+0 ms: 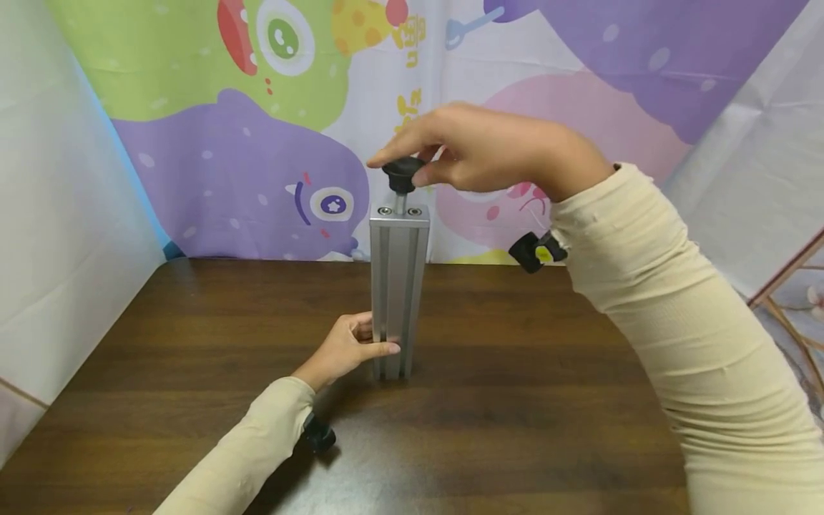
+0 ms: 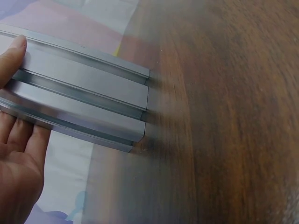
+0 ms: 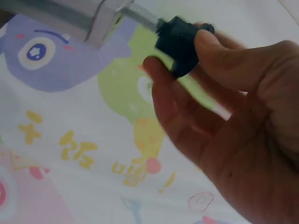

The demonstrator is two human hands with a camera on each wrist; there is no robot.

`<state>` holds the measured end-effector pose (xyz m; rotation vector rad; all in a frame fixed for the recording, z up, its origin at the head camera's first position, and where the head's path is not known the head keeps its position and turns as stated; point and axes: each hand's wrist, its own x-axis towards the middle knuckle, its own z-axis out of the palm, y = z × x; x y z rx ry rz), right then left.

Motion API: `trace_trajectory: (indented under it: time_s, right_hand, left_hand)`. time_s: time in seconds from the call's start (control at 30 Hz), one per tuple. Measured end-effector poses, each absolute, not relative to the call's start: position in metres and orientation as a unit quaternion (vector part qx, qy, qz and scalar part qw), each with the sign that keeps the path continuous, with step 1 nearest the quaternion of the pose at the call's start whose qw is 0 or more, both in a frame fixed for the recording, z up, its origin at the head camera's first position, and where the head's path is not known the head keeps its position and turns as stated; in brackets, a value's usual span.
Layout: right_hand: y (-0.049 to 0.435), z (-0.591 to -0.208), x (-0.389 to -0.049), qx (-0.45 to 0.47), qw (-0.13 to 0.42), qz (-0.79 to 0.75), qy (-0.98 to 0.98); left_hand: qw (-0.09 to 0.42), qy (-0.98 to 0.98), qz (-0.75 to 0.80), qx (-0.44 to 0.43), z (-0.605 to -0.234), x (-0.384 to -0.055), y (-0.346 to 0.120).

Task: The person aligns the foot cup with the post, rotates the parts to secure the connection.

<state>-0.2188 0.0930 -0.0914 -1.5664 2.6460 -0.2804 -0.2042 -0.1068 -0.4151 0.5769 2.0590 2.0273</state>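
An aluminium extrusion profile (image 1: 400, 279) stands upright on the wooden table, its long grooves facing the head camera. My left hand (image 1: 346, 348) grips it low down, thumb across the front; the left wrist view shows the fingers (image 2: 35, 140) behind the profile (image 2: 88, 81). Out of the top plate (image 1: 400, 221) rises a threaded rod (image 3: 142, 16) that carries a black knob (image 1: 402, 174). With thumb and fingers my right hand (image 1: 483, 146) holds this knob by its rim. Two bolt heads sit in the plate, on either side of the rod.
The dark wooden table (image 1: 515, 400) spreads around the profile's foot. Behind it hangs a cartoon-printed cloth (image 1: 257, 186), with pale cloth walls (image 1: 58, 214) at both sides. A black wrist mount (image 1: 320, 434) hangs from the left sleeve, and another (image 1: 534, 252) from the right.
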Motion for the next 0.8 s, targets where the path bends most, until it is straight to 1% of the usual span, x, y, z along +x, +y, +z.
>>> trace_trajectory:
  time_s: [0.07,0.23,0.3,0.37,0.5,0.63,0.73,0.8]
  right_hand:
    - [0.088,-0.092,-0.216,-0.473,-0.007,-0.077,0.878]
    - [0.072,-0.101,-0.209,-0.344,-0.125,-0.041,0.930]
    - [0.067,-0.107,-0.208,-0.302,-0.160,-0.038,0.939]
    - [0.064,-0.111,-0.208,-0.272,-0.182,-0.040,0.944]
    - [0.063,-0.116,-0.209,-0.248,-0.204,-0.048,0.946]
    - [0.063,-0.116,-0.208,-0.246,-0.207,-0.045,0.946]
    - [0.063,-0.116,-0.206,-0.246,-0.199,-0.046,0.947]
    - [0.065,-0.114,-0.204,-0.252,-0.183,-0.047,0.949]
  left_hand:
    - [0.097,0.695,0.685,0.196,-0.415,-0.204,-0.106]
    - [0.095,0.698,0.683,0.194,-0.415,-0.205,-0.106]
    - [0.095,0.700,0.681,0.193,-0.415,-0.205,-0.107]
    - [0.097,0.701,0.679,0.193,-0.415,-0.205,-0.106]
    - [0.097,0.700,0.680,0.195,-0.415,-0.205,-0.106]
    - [0.096,0.699,0.682,0.195,-0.414,-0.205,-0.107]
    - [0.096,0.699,0.681,0.194,-0.415,-0.205,-0.107]
    - [0.096,0.699,0.681,0.193,-0.415,-0.205,-0.107]
